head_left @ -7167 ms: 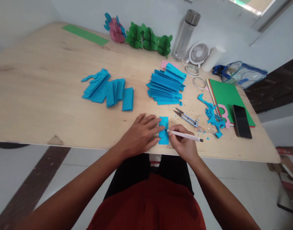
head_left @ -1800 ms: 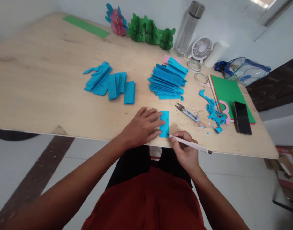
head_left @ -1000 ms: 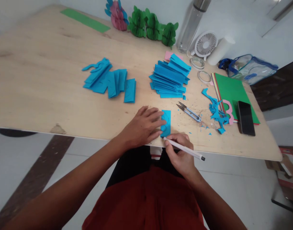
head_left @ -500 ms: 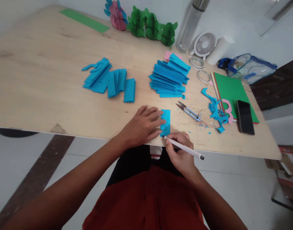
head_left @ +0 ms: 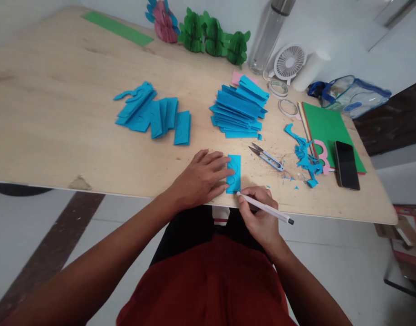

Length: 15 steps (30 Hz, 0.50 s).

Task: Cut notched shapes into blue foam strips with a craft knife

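Small paper (head_left: 237,174): we see bright blue, thin dark curved lines; under left fingers (head_left: 224,173).
Pen (head_left: 267,208): we call it pale pinkish-white, black end; between right fingers (head_left: 255,194).
Folded papers (head_left: 162,118): blue, faint dark curves; beyond left fingers, off to the left.
Paper stack (head_left: 240,106): plain blue; beyond left fingers, slightly right.
Snips (head_left: 272,162): we log pale blue handles, dark blades; beyond right fingers.
Scraps (head_left: 305,156): blue; right of right fingers.
Cutout (head_left: 326,166): plain pink; farther right of right fingers.
Sheet pile (head_left: 330,124): green top, red and cream edges; far beyond right fingers.
Table (head_left: 75,113): light tan, brown grain marks; beneath left and right fingers.
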### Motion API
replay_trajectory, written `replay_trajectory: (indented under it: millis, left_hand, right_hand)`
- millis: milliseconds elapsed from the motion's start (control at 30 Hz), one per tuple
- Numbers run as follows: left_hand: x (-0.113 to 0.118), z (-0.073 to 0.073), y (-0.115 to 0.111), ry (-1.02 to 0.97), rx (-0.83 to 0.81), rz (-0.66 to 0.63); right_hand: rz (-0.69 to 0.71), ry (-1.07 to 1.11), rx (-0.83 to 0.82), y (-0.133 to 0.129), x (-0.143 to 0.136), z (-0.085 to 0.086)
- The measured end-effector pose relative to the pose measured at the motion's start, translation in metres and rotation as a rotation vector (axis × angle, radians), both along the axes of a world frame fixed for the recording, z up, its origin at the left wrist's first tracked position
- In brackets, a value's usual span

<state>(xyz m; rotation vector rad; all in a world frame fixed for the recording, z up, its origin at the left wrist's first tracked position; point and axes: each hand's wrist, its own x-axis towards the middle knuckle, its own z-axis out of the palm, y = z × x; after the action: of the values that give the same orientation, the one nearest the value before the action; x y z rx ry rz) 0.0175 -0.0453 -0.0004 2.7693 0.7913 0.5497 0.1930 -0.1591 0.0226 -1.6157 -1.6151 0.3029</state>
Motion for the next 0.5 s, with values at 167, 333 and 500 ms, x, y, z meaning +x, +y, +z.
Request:
replay_trajectory:
  millis: [167,333,500]
  left_hand:
    - [-0.0002,0.0004,0.0002,0.002,-0.006,-0.005]
    - [-0.0002,0.0004,0.0002,0.0,-0.003,-0.004]
    - [-0.0004,0.0007,-0.0003,0.003,-0.013,-0.001]
  right_hand:
    - [-0.022,0.015,-0.004,0.0003,0.0039,-0.0012]
    - [-0.037,0.017,-0.024,0.0009,0.0077,-0.0026]
    - [-0.067,0.007,-0.041,0.002,0.0099,-0.0022]
